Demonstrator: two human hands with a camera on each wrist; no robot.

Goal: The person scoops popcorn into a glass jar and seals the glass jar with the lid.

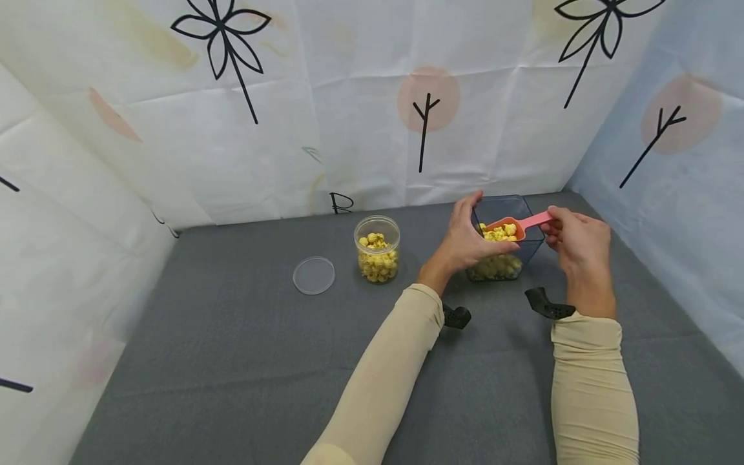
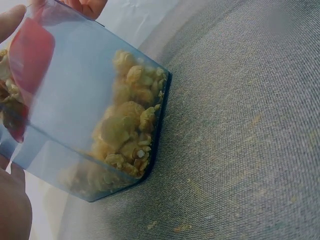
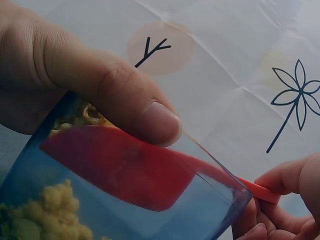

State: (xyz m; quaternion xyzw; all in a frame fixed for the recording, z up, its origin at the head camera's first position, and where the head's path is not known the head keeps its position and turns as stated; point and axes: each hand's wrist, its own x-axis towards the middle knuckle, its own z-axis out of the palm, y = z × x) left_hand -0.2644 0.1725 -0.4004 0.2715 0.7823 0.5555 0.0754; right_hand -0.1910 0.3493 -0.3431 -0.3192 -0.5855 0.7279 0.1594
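Observation:
A clear bluish plastic container (image 1: pixel 526 252) with popcorn (image 2: pixel 127 120) in its lower part stands on the grey cloth. My left hand (image 1: pixel 465 242) grips it by the rim and side, thumb lying across the near edge. Between the fingers of my right hand (image 1: pixel 581 242) is the handle of a pink-red scoop (image 1: pixel 533 220). The scoop's bowl (image 3: pixel 120 165) is inside the container near its top and carries popcorn. In the right wrist view the bowl shows through the clear wall, just below the left thumb.
Left of the container stands a round clear jar (image 1: pixel 378 248), open at the top and partly filled with popcorn. A clear round lid (image 1: pixel 314 276) lies flat beside it. Patterned white cloth (image 1: pixel 349 110) rises behind and at both sides of the grey surface (image 1: pixel 232 361).

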